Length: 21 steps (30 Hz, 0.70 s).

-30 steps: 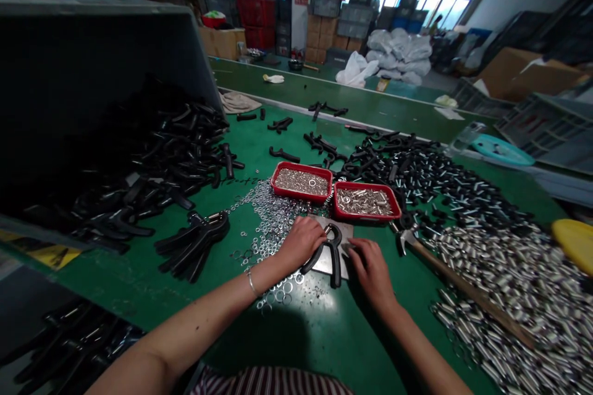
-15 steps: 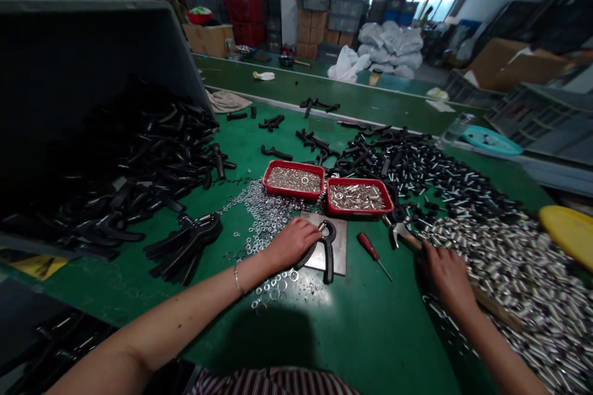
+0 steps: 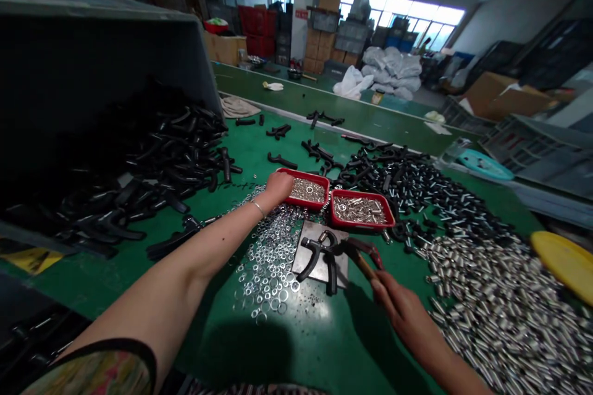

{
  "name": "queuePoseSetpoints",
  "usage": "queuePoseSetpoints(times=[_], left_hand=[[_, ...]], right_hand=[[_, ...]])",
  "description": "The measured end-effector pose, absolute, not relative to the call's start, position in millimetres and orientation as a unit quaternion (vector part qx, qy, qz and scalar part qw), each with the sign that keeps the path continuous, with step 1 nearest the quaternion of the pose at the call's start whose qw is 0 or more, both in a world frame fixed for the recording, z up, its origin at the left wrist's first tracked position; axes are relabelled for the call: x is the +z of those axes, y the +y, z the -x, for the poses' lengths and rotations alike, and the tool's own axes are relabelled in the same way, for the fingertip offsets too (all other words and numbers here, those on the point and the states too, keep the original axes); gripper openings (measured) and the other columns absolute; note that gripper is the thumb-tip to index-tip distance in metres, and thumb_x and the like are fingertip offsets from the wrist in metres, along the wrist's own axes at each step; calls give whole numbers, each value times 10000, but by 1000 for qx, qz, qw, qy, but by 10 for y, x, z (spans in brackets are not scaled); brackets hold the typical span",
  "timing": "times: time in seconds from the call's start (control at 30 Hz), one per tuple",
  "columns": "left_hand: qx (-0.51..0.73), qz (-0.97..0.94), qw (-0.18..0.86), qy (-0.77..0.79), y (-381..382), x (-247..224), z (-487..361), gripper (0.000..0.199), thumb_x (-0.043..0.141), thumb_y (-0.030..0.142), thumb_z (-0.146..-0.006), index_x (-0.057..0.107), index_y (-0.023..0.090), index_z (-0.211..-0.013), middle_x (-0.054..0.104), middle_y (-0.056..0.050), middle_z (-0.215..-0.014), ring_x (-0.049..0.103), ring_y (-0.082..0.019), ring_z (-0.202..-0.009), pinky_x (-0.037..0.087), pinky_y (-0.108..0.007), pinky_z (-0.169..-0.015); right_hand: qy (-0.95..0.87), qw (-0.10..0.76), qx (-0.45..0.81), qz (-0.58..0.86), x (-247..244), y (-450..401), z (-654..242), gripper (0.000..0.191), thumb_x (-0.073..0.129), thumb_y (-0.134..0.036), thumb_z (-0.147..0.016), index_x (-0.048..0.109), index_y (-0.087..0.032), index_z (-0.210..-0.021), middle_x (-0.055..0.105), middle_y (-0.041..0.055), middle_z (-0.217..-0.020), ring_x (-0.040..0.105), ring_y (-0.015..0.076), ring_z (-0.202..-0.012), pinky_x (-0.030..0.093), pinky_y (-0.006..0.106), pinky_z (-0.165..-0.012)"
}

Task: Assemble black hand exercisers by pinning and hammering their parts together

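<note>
My left hand (image 3: pixel 279 186) reaches over the left end of a red tray of small metal parts (image 3: pixel 308 191); its fingertips are hidden. My right hand (image 3: pixel 391 296) is wrapped round the wooden handle of a hammer (image 3: pixel 364 264), whose head is held near the right edge of a metal plate (image 3: pixel 302 259). On the plate lies a black plastic clamp (image 3: pixel 332 268) with a spring at its top. A second red tray (image 3: pixel 361 225) holds small metal pins. The red screwdriver (image 3: pixel 376 254) shows beside the hammer, partly hidden.
Loose rings (image 3: pixel 264 259) lie left of the plate. A big grey bin (image 3: pixel 210 68) with black clamp parts stands at the left. Metal springs (image 3: pixel 509 296) and black screw parts (image 3: pixel 417 185) are heaped at the right, near a yellow lid (image 3: pixel 563 265).
My left hand has left the clamp and moved up to the left red tray. My right hand has lifted the hammer and brought it left to the plate. The view has shifted slightly.
</note>
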State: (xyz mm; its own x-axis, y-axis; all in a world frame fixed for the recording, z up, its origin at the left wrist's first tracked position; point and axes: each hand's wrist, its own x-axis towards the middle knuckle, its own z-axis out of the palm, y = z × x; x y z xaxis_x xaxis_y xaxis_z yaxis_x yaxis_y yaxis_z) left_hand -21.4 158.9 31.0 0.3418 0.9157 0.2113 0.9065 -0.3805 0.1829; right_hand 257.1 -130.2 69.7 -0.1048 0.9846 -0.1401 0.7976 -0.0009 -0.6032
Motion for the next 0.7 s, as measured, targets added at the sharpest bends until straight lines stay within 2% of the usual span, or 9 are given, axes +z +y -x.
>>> queuePoseSetpoints(times=[0.07, 0.13, 0.27, 0.37, 0.47, 0.57, 0.63, 0.7], left_hand=[[127, -815, 13, 566, 1651, 242, 219, 217, 506, 96, -877, 716, 56, -914, 693, -205, -960, 654, -290, -959, 489, -388, -894], [126, -811, 7, 572, 1630, 171, 228, 242, 467, 96, -902, 695, 49, -968, 684, -208, -1013, 649, -279, -979, 490, -370, -893], [135, -806, 0, 576, 1552, 101, 241, 273, 391, 106, -953, 634, 61, -1069, 662, -197, -1074, 629, -266, -1028, 480, -365, -913], [146, -810, -1, 569, 1548, 96, 227, 273, 369, 99, -962, 605, 75, -1098, 655, -195, -1074, 621, -271, -1039, 469, -387, -930], [161, -810, 1, 564, 1562, 133, 222, 248, 384, 96, -954, 597, 76, -1079, 654, -200, -1055, 624, -280, -1021, 474, -395, -908], [185, -804, 2, 566, 1546, 230, 262, 193, 433, 114, -941, 589, 87, -1054, 658, -184, -1039, 627, -264, -1003, 482, -367, -885], [225, -792, 17, 567, 1484, 304, 300, 159, 462, 133, -932, 579, 109, -1038, 664, -147, -1018, 633, -232, -970, 490, -335, -864], [311, -768, 90, 553, 1354, 351, 313, 117, 507, 162, -911, 576, 134, -1001, 670, -95, -972, 641, -191, -899, 503, -306, -825]], right_hand=[[-682, 214, 240, 657, 640, -1234, -2409, 406, 284, -472, -1016, 544, -203, -1173, 692, 68, -872, 662, 210, -753, 483, 299, -698], [-685, 216, 219, 661, 567, -1148, -2328, 401, 286, -460, -1013, 544, -191, -1161, 695, 99, -953, 665, 223, -802, 477, 310, -716], [-689, 143, 301, 644, 517, -1029, -2281, 367, 314, -473, -1009, 561, -208, -954, 646, 41, -737, 625, 204, -654, 435, 286, -613], [-677, 202, 282, 649, 527, -1017, -2260, 370, 279, -465, -1018, 550, -213, -1006, 646, 46, -797, 615, 194, -700, 434, 287, -664], [-673, 177, 268, 667, 470, -1002, -2286, 351, 338, -482, -991, 552, -205, -952, 645, 61, -805, 610, 208, -705, 420, 297, -647], [-630, 164, 365, 666, 396, -1018, -2386, 384, 370, -526, -973, 556, -204, -877, 592, 11, -651, 566, 180, -585, 394, 273, -556], [-564, 214, 443, 663, 361, -1103, -2443, 425, 376, -575, -964, 569, -206, -878, 566, -19, -611, 498, 140, -487, 352, 247, -468], [-485, 286, 491, 665, 311, -1247, -2448, 429, 431, -612, -936, 574, -212, -878, 555, -36, -611, 433, 107, -424, 295, 224, -393]])
